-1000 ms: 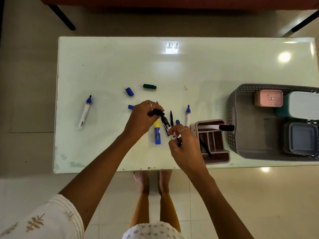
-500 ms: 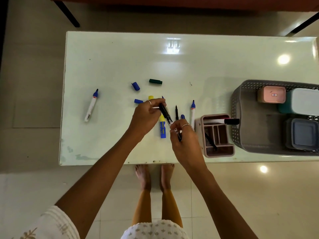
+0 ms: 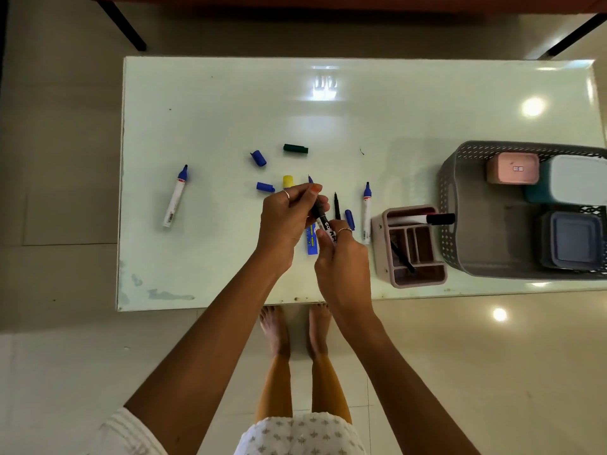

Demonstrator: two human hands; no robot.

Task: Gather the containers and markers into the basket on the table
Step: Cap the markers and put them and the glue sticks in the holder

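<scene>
Both hands hold one black marker (image 3: 323, 221) above the table's front middle. My left hand (image 3: 289, 215) grips its upper, cap end; my right hand (image 3: 341, 254) pinches its lower barrel. Under them lies a blue-and-yellow marker (image 3: 288, 181). A blue-tipped white marker (image 3: 175, 197) lies far left, another (image 3: 366, 213) just right of my hands, beside a thin black pen (image 3: 337, 206). Loose blue caps (image 3: 258, 158) (image 3: 265, 187) (image 3: 350, 219) and a green cap (image 3: 295, 148) are scattered nearby. The grey basket (image 3: 460, 205) at right holds a pink container (image 3: 513, 168), a teal one (image 3: 574, 180) and a dark grey one (image 3: 573, 241).
A pink divided organiser (image 3: 381, 238) stands left of the basket, with a black-capped marker (image 3: 427, 219) lying across its top and a dark pen inside. The pale green table (image 3: 394, 110) has its front edge close to my bare feet. Dark furniture legs stand behind it.
My left hand has closed over the black marker's cap end and the two hands have drawn closer together. The view has shifted a little.
</scene>
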